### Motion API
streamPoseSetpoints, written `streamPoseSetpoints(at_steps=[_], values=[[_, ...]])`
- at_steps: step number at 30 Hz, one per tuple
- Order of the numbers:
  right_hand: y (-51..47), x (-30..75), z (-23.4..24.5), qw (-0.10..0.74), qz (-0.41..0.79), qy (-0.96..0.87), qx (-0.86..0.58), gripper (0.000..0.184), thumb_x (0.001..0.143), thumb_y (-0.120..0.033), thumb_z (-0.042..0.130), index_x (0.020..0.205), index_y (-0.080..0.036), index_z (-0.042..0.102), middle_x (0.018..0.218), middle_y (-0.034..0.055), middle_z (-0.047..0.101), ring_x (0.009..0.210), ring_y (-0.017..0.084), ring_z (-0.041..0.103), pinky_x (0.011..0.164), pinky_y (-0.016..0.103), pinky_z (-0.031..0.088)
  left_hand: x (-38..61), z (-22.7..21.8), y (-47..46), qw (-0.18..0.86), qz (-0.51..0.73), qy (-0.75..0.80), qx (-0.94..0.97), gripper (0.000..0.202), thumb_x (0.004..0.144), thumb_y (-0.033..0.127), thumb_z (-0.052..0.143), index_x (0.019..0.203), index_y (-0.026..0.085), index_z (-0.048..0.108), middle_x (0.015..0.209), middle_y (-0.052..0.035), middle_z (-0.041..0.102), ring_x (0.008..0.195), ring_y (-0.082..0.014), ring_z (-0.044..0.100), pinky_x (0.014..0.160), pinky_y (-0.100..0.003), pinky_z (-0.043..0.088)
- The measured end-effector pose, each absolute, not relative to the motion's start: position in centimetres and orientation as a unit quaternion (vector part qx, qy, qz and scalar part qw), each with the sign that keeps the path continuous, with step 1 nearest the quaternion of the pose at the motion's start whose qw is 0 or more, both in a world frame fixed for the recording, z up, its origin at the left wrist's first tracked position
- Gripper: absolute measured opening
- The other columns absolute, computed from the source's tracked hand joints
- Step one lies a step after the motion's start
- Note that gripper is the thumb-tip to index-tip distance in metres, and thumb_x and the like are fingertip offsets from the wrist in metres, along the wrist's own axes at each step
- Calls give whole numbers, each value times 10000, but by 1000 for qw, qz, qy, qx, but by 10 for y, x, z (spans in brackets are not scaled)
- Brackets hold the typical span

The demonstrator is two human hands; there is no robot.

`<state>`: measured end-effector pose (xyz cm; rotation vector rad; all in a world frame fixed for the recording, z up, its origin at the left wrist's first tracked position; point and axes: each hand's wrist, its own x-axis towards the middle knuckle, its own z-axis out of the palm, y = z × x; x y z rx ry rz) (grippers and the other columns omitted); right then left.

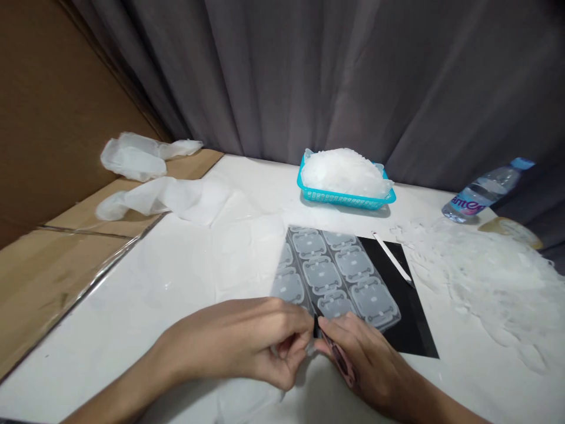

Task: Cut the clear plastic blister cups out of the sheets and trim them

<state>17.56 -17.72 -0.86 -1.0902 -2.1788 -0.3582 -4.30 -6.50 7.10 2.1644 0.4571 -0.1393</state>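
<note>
A translucent plastic sheet (321,275) with rows of moulded rounded-square shapes lies partly over a black mat (417,321). My left hand (260,335) is closed in a pinch at the sheet's near edge, with a crumpled bit of clear film at its fingertips. Close beside it, my right hand (371,365) wraps around what look like pink-handled scissors (343,360). Their dark front end points at the sheet by my left fingers, and most of the blades is hidden. A slim white craft knife (392,259) rests on the mat's far right part.
A turquoise basket (344,199) heaped with translucent white pieces stands at the back. To the right lie a spread of clear scraps (498,282) and a water bottle (485,191). Translucent film pieces (176,197) sit at the left near cardboard (57,271). A grey curtain (300,76) hangs behind.
</note>
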Motion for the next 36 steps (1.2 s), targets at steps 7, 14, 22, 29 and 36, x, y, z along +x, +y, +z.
streamPoseSetpoints(at_steps=[7, 14, 22, 29, 36], values=[[-169, 176, -10, 300, -98, -860, -400, 378, 1105, -170, 303, 1302, -36, 596, 1032, 113, 790, 954, 187, 750, 911, 288, 604, -42, 70, -67, 460, -45, 160, 872, 283, 659, 36, 590, 730, 223, 389, 664, 74, 431, 559, -98, 364, 517, -238, 290], [-168, 178, -15, 310, -105, -851, -410, 403, 1114, -203, 289, 1294, -63, 621, 1022, 104, 795, 976, 185, 756, 900, 271, 599, -37, 70, -64, 373, -56, 225, 898, 303, 843, 322, 712, 777, 222, 434, 691, 51, 518, 583, -128, 480, 536, -259, 304], [-171, 177, -21, 322, -88, -846, -416, 324, 1099, -226, 434, 1302, -44, 608, 1044, 106, 800, 979, 205, 759, 918, 297, 601, -36, 65, -69, 349, -74, 230, 905, 293, 690, 98, 597, 587, 210, 346, 499, 56, 350, 426, -102, 285, 454, -285, 225], [-171, 175, -18, 326, -85, -847, -411, 328, 1115, -207, 375, 1275, -44, 611, 1062, 93, 795, 967, 201, 739, 890, 294, 589, -39, 66, -70, 385, -78, 207, 896, 254, 691, 110, 564, 609, 205, 342, 508, 67, 301, 441, -93, 262, 473, -274, 240], [-170, 176, -14, 309, -91, -858, -400, 359, 1125, -210, 338, 1263, -30, 616, 1040, 109, 799, 947, 221, 755, 882, 320, 591, -39, 63, -73, 393, -74, 202, 894, 278, 699, 105, 550, 609, 203, 307, 518, 67, 284, 454, -92, 245, 494, -276, 239]])
